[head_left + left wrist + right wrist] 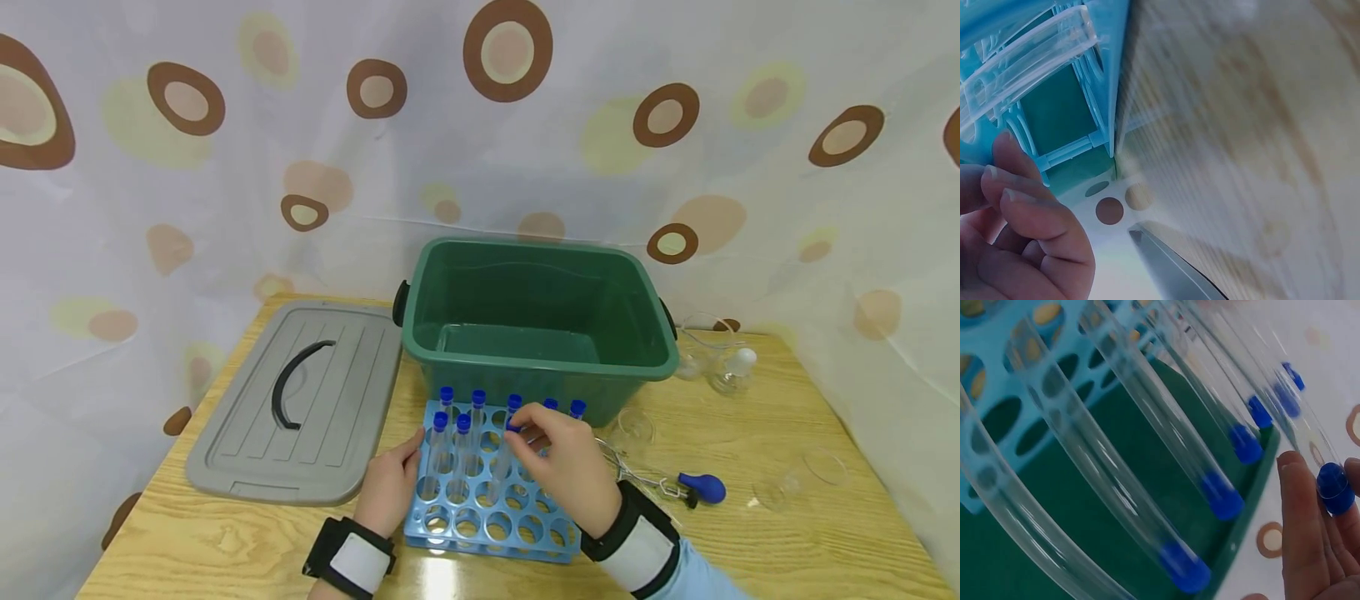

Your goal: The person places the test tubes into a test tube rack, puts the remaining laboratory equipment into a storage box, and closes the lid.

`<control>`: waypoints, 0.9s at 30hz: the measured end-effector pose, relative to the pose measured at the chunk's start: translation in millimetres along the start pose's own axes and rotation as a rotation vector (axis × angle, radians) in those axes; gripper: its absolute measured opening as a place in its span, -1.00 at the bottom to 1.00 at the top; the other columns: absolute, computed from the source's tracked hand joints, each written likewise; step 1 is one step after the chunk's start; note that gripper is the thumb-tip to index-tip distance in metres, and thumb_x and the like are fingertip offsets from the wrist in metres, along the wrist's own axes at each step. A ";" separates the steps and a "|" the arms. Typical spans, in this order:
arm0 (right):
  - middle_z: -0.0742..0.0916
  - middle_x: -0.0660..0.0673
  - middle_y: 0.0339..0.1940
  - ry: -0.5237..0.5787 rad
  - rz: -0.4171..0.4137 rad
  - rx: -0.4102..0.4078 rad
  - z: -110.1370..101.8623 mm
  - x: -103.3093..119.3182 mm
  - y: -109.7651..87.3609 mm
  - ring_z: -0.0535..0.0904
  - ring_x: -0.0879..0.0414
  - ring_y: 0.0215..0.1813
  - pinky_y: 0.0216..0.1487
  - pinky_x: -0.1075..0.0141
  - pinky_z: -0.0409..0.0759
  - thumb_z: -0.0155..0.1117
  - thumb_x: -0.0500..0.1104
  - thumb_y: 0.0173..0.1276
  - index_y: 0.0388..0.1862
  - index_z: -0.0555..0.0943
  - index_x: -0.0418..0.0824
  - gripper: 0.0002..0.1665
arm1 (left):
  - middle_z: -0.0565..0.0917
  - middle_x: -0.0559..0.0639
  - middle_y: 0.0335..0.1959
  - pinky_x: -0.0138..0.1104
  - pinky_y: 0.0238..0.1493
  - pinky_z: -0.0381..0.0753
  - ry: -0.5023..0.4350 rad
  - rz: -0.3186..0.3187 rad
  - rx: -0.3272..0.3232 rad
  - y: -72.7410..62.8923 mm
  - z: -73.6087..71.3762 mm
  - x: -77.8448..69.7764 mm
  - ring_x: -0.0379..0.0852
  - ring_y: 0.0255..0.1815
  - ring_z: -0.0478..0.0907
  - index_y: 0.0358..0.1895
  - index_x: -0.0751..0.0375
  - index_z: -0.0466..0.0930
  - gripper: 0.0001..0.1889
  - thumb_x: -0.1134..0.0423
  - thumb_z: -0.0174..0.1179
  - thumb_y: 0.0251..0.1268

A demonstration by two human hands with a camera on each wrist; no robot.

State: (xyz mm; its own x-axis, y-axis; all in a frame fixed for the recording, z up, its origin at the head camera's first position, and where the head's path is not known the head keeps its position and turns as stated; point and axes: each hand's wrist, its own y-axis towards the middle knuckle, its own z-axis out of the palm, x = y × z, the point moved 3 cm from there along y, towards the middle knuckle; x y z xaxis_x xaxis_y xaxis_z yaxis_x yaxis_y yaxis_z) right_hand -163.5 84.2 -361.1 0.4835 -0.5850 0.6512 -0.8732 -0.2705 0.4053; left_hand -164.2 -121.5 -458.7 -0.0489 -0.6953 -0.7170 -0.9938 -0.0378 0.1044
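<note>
A light-blue test tube rack [486,546] stands on the table, holding several clear test tubes with blue caps, such as one test tube [459,467] in the front part. My left hand [390,487] grips the rack's left edge; in the left wrist view its fingers [1041,215] are curled at the rack's blue frame. With thumb and fingertips, my right hand [570,462] pinches the blue cap [1335,487] of a test tube [501,468]. That tube's lower end sits in the rack. The right hand hides part of the rack's right side and the tubes there.
Behind the rack stands an open green bin [540,367]. Its grey lid [337,417] with a black handle lies left. On the right are a blue rubber bulb [705,487], metal clamps [637,475], a white-capped glass bottle [731,375] and clear glassware [780,487].
</note>
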 end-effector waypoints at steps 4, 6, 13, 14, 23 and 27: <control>0.71 -0.02 -0.43 0.001 0.055 0.071 12.9 -8.3 -2.5 0.62 0.24 -0.42 -0.38 0.48 0.56 0.32 -0.31 0.18 -0.38 0.60 -0.18 -0.94 | 0.68 0.31 -0.15 -0.43 -0.69 0.21 -0.002 0.000 0.002 0.4 0.6 0.1 -0.27 -0.74 0.12 0.16 0.39 0.50 -0.65 0.45 0.03 0.33; 0.71 -0.03 -0.42 -0.001 0.072 0.100 17.8 -11.5 -4.1 0.62 0.23 -0.41 -0.38 0.49 0.56 0.30 -0.28 0.21 -0.38 0.60 -0.20 -0.97 | 0.68 0.32 -0.13 -0.43 -0.69 0.21 -0.002 0.001 0.001 0.5 0.6 0.0 -0.27 -0.74 0.13 0.16 0.39 0.50 -0.65 0.45 0.03 0.33; 0.71 -0.04 -0.42 0.008 0.090 0.104 23.8 -14.9 -4.2 0.61 0.22 -0.42 -0.38 0.49 0.56 0.28 -0.27 0.24 -0.35 0.60 -0.22 -0.97 | 0.65 0.33 -0.05 -0.43 -0.69 0.22 0.000 0.006 -0.005 0.4 0.8 0.2 -0.27 -0.74 0.14 0.16 0.38 0.50 -0.65 0.45 0.03 0.33; 0.71 -0.04 -0.43 0.009 0.093 0.100 23.9 -14.8 -3.9 0.61 0.22 -0.43 -0.38 0.48 0.56 0.28 -0.28 0.23 -0.34 0.61 -0.22 -0.97 | 0.65 0.33 -0.05 -0.43 -0.69 0.22 -0.001 0.007 -0.006 0.4 0.8 0.3 -0.27 -0.74 0.13 0.16 0.38 0.50 -0.65 0.45 0.02 0.33; 0.73 -0.07 -0.35 -0.015 0.150 0.087 25.2 -16.7 -3.8 0.64 0.14 -0.38 -0.35 0.46 0.57 0.30 -0.27 0.21 -0.17 0.63 -0.21 -0.81 | 0.68 0.27 -0.33 -0.44 -0.71 0.20 -0.006 0.008 -0.001 0.3 1.3 1.3 -0.30 -0.77 0.08 0.18 0.38 0.48 -0.64 0.44 0.02 0.33; 0.73 -0.07 -0.33 -0.028 0.148 0.077 25.5 -17.7 -4.5 0.63 0.14 -0.38 -0.34 0.46 0.57 0.31 -0.26 0.21 -0.07 0.62 -0.21 -0.72 | 0.68 0.24 -0.37 -0.44 -0.72 0.20 -0.008 0.007 0.000 0.1 1.7 1.3 -0.30 -0.78 0.07 0.18 0.38 0.48 -0.64 0.44 0.02 0.33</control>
State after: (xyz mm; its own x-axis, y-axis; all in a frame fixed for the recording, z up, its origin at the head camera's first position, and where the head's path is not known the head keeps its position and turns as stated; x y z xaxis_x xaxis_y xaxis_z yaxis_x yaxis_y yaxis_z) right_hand -169.6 76.3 -390.7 0.3486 -0.6437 0.6813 -0.9373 -0.2370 0.2556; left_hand -164.6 -121.2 -460.8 -0.0567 -0.6896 -0.7220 -0.9935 -0.0328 0.1094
